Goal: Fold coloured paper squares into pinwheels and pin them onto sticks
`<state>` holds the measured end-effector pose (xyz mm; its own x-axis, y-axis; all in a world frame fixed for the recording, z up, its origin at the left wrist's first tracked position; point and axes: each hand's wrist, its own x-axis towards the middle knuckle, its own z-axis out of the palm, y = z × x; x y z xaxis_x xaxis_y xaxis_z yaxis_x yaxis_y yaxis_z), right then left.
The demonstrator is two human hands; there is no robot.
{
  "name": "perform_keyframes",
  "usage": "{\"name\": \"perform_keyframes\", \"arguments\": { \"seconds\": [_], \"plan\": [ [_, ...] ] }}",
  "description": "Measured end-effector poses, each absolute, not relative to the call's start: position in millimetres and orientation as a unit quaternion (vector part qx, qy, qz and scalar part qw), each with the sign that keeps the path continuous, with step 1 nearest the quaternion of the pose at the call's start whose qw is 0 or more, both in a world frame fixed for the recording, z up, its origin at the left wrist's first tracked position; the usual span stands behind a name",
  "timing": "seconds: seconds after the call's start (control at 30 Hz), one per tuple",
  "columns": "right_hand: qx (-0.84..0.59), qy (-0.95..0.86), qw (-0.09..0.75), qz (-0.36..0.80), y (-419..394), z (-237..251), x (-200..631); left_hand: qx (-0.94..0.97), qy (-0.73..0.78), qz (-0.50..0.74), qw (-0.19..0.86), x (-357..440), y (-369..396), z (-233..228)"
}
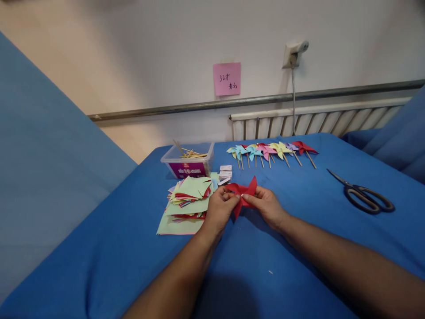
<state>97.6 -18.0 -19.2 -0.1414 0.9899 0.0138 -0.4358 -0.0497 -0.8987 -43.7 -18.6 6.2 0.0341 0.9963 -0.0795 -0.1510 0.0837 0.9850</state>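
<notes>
A red paper pinwheel (247, 187) is held up between my two hands over the table, its points sticking out above and below. My left hand (222, 204) pinches its left side, thumb near the middle. From the right, my right hand (268, 204) grips it too, with the thumb pressed close to a small pale spot at the centre. No stick shows on this pinwheel. Just left of my left hand lies a stack of cut paper sheets (191, 188), pale green on top with red and other colours below. Small white boxes (226, 172) stand behind my hands.
A clear plastic tub (187, 166) of wooden sticks stands at the back left. Finished pinwheels on sticks (265, 151) lie in a row at the back. Black-handled scissors (361, 195) rest at the right. A blue cloth (126, 252) covers the table; a radiator (318, 117) is behind.
</notes>
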Motion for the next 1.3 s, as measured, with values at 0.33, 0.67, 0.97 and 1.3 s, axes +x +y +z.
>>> {"name": "perform_keyframes", "arguments": {
  "seconds": [0.33,0.67,0.97,1.3],
  "plan": [
    [-0.42,-0.456,0.616,0.486,-8.8,-26.6,103.3,0.479,0.484,0.589,0.434,-44.3,-18.8,8.5],
    [-0.433,-0.758,0.488,0.001,-19.6,-15.1,119.6,0.531,0.449,0.519,0.497,-29.2,-33.0,10.3],
    [-0.423,-0.82,0.38,-0.06,-26.7,-11.4,111.4,0.429,0.416,0.544,0.589,-33.4,-25.6,5.0],
    [-0.382,-0.826,0.415,0.022,-37.3,-5.1,109.4,0.323,0.376,0.565,0.66,-37.1,-21.7,4.1]
  ]
}}
